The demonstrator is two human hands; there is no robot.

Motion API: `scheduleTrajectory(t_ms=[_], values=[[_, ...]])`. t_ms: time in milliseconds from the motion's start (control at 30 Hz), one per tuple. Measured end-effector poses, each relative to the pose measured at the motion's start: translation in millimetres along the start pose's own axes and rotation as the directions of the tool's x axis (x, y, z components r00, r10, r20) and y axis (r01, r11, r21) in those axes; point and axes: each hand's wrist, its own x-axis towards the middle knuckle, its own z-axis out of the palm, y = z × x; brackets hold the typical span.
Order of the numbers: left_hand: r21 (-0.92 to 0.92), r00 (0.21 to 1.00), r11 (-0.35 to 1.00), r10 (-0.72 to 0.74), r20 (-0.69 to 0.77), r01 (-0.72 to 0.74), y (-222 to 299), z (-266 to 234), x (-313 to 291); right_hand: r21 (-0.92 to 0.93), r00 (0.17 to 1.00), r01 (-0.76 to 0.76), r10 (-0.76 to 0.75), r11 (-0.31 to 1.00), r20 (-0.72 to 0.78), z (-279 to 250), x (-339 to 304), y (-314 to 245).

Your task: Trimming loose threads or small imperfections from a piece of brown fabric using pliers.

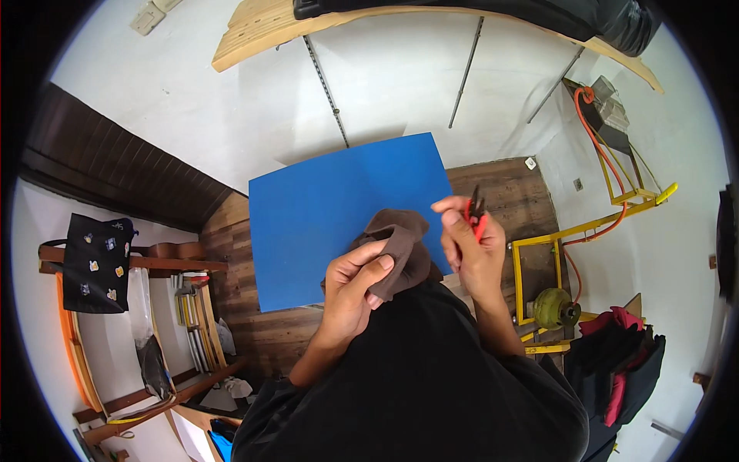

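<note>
My left hand (350,286) pinches the edge of a brown-grey piece of cloth (409,245), with the thumb on top. The fabric is folded over and bunched just in front of my body. Small snips (477,214) with red handles and dark, pointed tips sit in my right hand (479,260), tips upward. That hand is raised just right of the cloth, apart from it, its fingers curled. Below both hands lies a blue tabletop (308,223); the cloth hides part of its near edge.
A wooden shelf (254,35) carrying black material runs along the far wall. At right stands a yellow metal frame (535,239) with an orange hose and a green, rounded motor-like part (556,308). Dark and red clothes (616,362) hang nearby. A wooden rack (154,408) holds items at left.
</note>
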Motion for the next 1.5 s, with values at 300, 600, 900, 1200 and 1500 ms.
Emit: scheduleTrajectory(t_ms=[300, 600, 900, 1200, 1500], values=[[-0.043, 0.993, 0.997, -0.063, 0.099, 0.068, 4, -3, 1, -0.076, 0.998, -0.048, 0.044, 0.996, -0.054, -4, 1, 8], [-0.205, 0.998, 0.978, 0.012, -0.063, -0.025, 2, -17, -8, -0.280, 0.969, 0.233, -0.198, 0.931, 0.150, -12, -9, 31], [-0.184, 0.997, 0.983, -0.016, -0.081, 0.001, 10, -27, -18, -0.088, 0.955, 0.288, -0.278, 0.954, 0.106, 13, -7, 36], [-0.178, 1.000, 0.984, 0.027, 0.009, -0.025, 10, -31, -14, 0.029, 0.924, 0.174, -0.153, 0.984, -0.350, -9, -11, 3], [0.289, 0.990, 0.956, 0.008, 0.144, -0.049, 30, -15, 17, -0.113, 0.996, -0.081, 0.085, 0.990, 0.031, 23, -31, 32]])
